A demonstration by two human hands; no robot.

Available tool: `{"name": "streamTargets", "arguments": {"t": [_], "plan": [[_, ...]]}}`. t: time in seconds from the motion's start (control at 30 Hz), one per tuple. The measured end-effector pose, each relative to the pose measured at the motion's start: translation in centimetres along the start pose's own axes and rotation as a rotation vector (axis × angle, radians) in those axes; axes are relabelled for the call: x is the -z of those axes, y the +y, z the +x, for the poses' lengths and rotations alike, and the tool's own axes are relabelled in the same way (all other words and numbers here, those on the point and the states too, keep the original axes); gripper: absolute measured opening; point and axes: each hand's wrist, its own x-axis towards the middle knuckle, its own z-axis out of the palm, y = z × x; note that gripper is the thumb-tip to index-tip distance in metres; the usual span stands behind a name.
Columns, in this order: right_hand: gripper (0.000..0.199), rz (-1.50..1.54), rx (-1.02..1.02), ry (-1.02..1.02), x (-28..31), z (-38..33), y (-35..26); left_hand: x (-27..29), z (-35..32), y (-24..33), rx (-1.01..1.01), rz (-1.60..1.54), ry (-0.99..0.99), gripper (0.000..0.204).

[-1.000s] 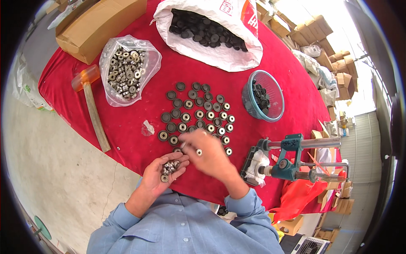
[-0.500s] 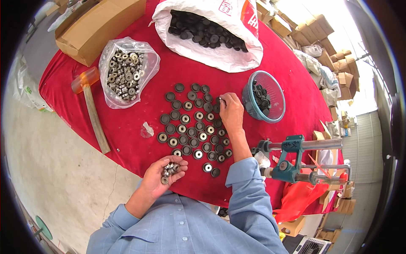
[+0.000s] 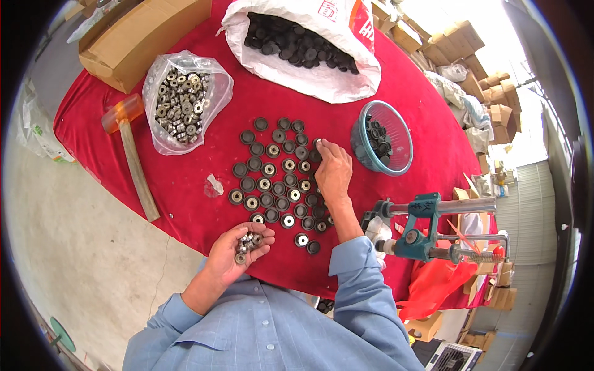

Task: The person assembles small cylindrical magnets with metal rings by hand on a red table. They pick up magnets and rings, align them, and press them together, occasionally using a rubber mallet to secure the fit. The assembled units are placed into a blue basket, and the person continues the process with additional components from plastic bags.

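Small metal ball bearings (image 3: 247, 245) lie in the cupped palm of my left hand (image 3: 224, 255), its fingers curled up around them near the table's front edge. Farther out, my right hand (image 3: 335, 173) pinches a single bearing (image 3: 318, 141) between thumb and fingertips, over the far right side of a spread of round black caps (image 3: 240, 169). Some of these caps have a shiny bearing (image 3: 287, 221) seated in the middle; others show only their dark inside. My right hand and wrist hide a few caps at that side.
A clear bag of bearings (image 3: 185, 102) and a mallet (image 3: 137, 167) lie left. Behind stand a white sack (image 3: 322, 91) of black caps and a cardboard box (image 3: 139, 37). To the right are a blue plastic basket (image 3: 361, 145) and a green hand press (image 3: 421, 226) on the red cloth.
My right hand stays at the far right caps, its fingers shifting slightly over the bearing there. The left hand keeps its handful. The whole view has shifted slightly.
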Motion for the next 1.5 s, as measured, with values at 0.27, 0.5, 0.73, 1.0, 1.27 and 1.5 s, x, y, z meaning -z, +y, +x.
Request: {"name": "streamTargets", "arguments": {"t": [0.27,0.5,0.73,1.0,1.27,1.5], "plan": [[0.024,0.146,-0.119,-0.169,3.9,2.8,-0.9,-0.8,0.0,0.3,0.016,-0.023,0.010,0.042],[0.037,0.652,0.008,-0.540,11.2,-4.2,-12.7,-1.5,-0.1,0.3,0.003,-0.059,-0.031,0.047],[0.030,0.572,0.175,-0.525,9.8,-7.5,-14.3,-0.2,0.0,-0.1,0.011,-0.069,0.023,0.046],[0.022,0.500,0.064,-0.415,9.7,-4.0,-10.1,-1.0,0.0,0.1,0.004,-0.051,0.010,0.049],[0.013,0.264,-0.178,-0.048,3.3,0.5,-1.4,-0.8,0.2,0.1,0.018,-0.019,0.029,0.047],[0.014,0.205,-0.099,-0.089,1.5,-0.2,-1.4,-1.0,0.0,0.1,0.007,-0.052,0.029,0.044]]}}
